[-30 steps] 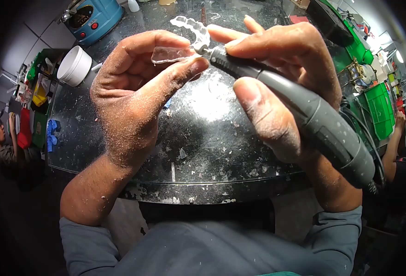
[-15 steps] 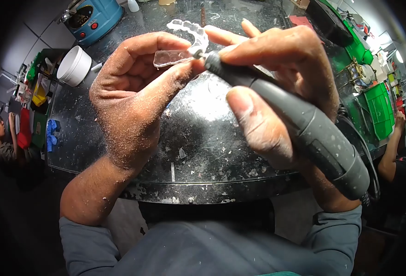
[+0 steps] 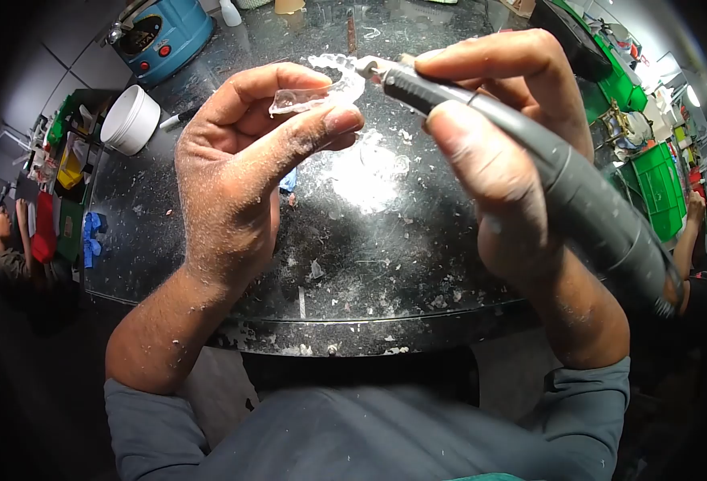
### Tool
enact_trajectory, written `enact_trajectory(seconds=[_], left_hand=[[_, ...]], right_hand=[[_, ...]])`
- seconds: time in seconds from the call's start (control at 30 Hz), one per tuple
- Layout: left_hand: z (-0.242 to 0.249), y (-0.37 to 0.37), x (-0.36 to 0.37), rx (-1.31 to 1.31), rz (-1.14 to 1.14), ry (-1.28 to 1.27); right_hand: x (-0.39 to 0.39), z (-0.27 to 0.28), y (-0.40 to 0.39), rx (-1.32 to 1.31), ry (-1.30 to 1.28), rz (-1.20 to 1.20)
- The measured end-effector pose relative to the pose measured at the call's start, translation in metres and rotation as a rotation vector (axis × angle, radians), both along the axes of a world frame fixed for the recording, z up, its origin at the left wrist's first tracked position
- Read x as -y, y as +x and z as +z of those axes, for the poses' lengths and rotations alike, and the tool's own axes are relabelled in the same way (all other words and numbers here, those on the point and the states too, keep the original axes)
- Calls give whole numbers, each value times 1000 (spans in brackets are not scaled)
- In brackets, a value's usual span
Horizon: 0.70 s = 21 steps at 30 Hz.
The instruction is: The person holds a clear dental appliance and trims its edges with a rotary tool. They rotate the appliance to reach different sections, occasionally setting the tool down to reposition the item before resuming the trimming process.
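Observation:
Between the thumb and index finger of my left hand (image 3: pixel 241 152) is a clear plastic dental aligner (image 3: pixel 305 98), its curved arch pointing up and away from me. White dust coats the thumb and back of that hand. My right hand (image 3: pixel 506 128) is wrapped round a dark grey rotary handpiece (image 3: pixel 562 172), thumb below and fingers above. The small pale bit (image 3: pixel 367 66) at its nose lies right at the aligner's outer right edge. The handpiece's rear end slants down to the right.
A black worktop (image 3: pixel 369 264) is strewn with pale shavings. A white tub (image 3: pixel 131 120), a marker (image 3: pixel 179 119) and a blue machine (image 3: pixel 163 40) are at the back left. Green crates (image 3: pixel 658 188) stand on the right. A person (image 3: pixel 5 232) sits far left; another person's arm (image 3: pixel 690 224) shows far right.
The handpiece's tip has moved up and slightly right, from the aligner's middle near my left fingertips to its outer edge. The aligner has turned and lowered slightly in my left hand.

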<state>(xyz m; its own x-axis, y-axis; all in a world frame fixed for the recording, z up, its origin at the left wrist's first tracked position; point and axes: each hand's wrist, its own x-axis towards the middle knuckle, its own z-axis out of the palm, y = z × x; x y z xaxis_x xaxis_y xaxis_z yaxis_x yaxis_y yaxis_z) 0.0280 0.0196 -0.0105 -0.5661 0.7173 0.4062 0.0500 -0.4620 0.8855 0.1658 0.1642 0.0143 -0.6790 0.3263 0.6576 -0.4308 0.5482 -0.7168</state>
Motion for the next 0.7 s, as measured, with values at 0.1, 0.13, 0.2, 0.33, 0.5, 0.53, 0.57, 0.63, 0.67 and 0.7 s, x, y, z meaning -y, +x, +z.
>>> enact_trajectory(seconds=[0.1, 0.13, 0.2, 0.33, 0.5, 0.53, 0.57, 0.63, 0.67, 0.7], left_hand=[[-1, -2, 0, 6, 0, -22], [-1, -2, 0, 7, -1, -24], [0, -1, 0, 21, 11, -31], [0, -1, 1, -3, 37, -39], [-3, -2, 0, -63, 50, 2], [-3, -2, 0, -63, 50, 2], [-3, -1, -1, -60, 46, 20], [-3, -1, -1, -58, 43, 39], [-4, -2, -1, -63, 40, 35], [-4, -2, -1, -67, 37, 32]], right_hand=[[3, 1, -4, -85, -156, 120], [3, 1, -6, -137, -181, 176], [3, 1, -7, -119, -192, 154], [-1, 1, -4, -36, -251, 174], [9, 6, -6, -117, -210, 262], [8, 6, -8, -121, -187, 269], [8, 6, -8, -117, -182, 266], [7, 6, -8, -97, -166, 251], [7, 5, -8, -90, -160, 242], [7, 5, -8, -83, -158, 234]])
